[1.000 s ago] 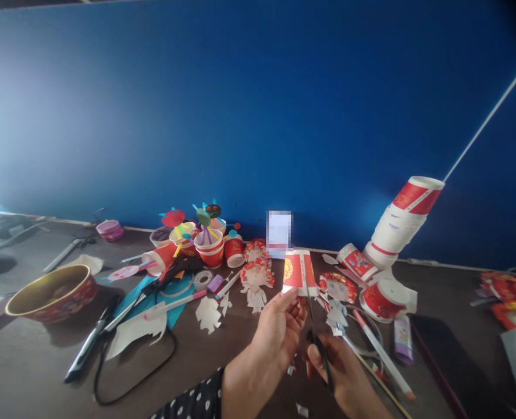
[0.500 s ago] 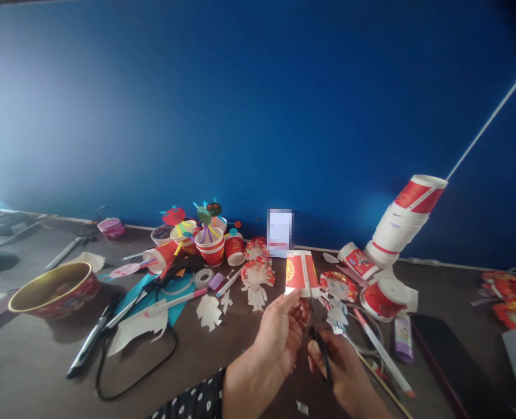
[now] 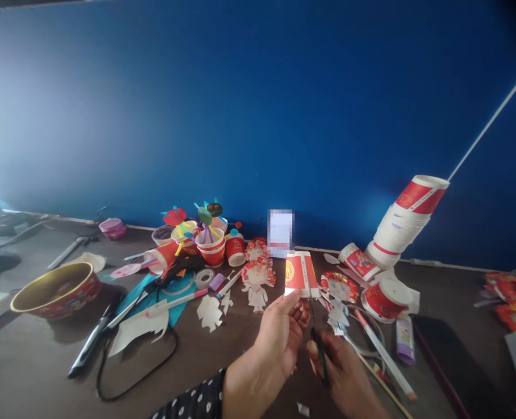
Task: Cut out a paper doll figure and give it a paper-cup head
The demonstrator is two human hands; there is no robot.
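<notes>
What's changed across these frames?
The red-and-white paper piece in the left hand has turned slightly, from tilted to nearly level. The black-handled scissors in the right hand stay just below its lower edge. Nothing was taken up or let go. The tilted paper cup stack and gold-rimmed bowl stayed where they were.

No readable text, numbers or brands, white card (image 3: 280, 233) by the wall pixelated, gold emblem on the red paper piece (image 3: 296, 274) too blurred to read, print on the red paper cups (image 3: 421, 195) and purple-labelled tube (image 3: 405, 340) illegible
</notes>
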